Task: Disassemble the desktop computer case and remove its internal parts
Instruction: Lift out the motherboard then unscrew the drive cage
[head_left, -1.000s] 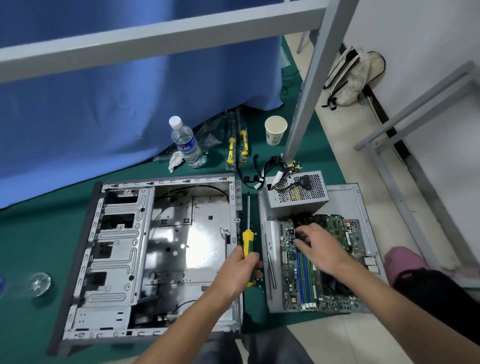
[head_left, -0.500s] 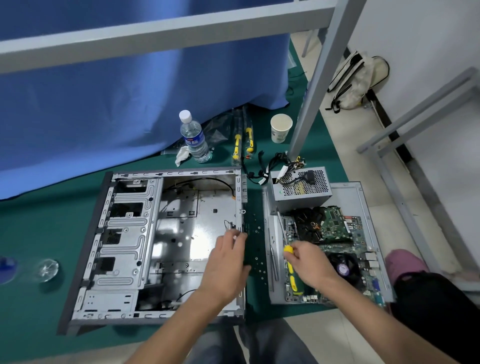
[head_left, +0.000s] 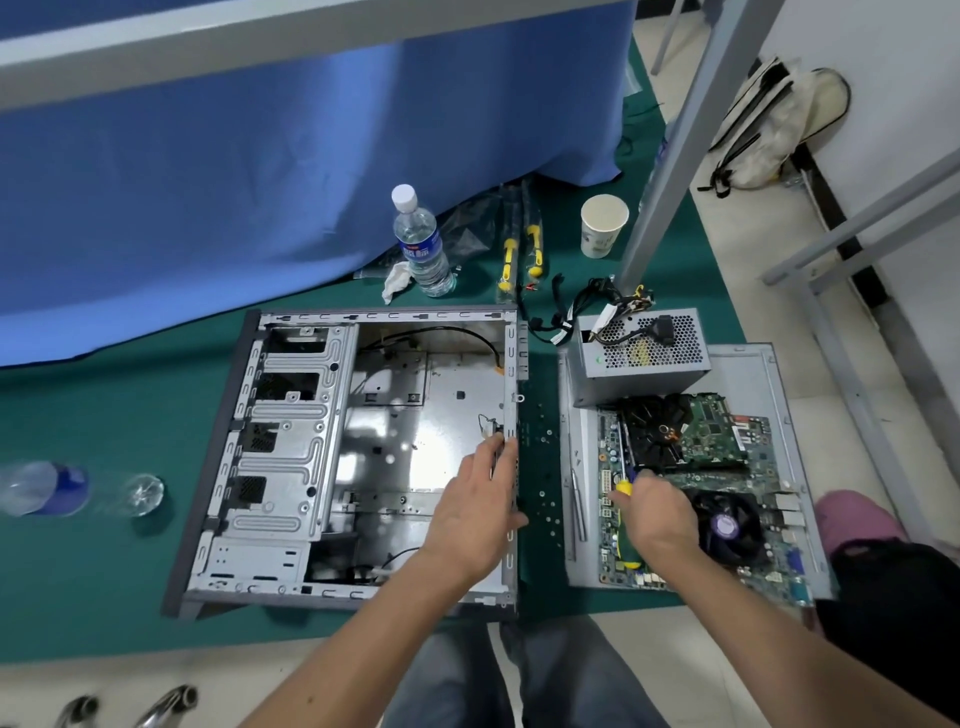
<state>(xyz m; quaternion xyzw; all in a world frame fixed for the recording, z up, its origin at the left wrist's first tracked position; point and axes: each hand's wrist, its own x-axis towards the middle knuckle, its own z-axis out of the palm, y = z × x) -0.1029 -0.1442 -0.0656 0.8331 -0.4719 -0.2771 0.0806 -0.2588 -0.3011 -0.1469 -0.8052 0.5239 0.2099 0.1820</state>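
Observation:
The grey computer case (head_left: 291, 447) lies open on the green mat, its inside mostly bare metal. My left hand (head_left: 475, 512) rests on the case's right wall, fingers hooked over the edge. To the right, a grey side panel (head_left: 779, 415) carries the power supply (head_left: 641, 358), the green motherboard (head_left: 727, 441), a black fan card and the CPU cooler (head_left: 724, 525). My right hand (head_left: 657, 514) grips a yellow-handled screwdriver (head_left: 626, 486) over the motherboard's left side; its tip is hidden.
Small screws (head_left: 543, 462) dot the mat between case and panel. A water bottle (head_left: 422, 244), two packaged screwdrivers (head_left: 519, 249) and a paper cup (head_left: 602, 224) stand behind. A grey metal post (head_left: 670, 156) rises at the back right. A clear bottle (head_left: 47, 488) lies far left.
The screwdriver has passed from my left hand to my right. My left hand moved onto the case's right wall, and my right hand came down to the motherboard's left side.

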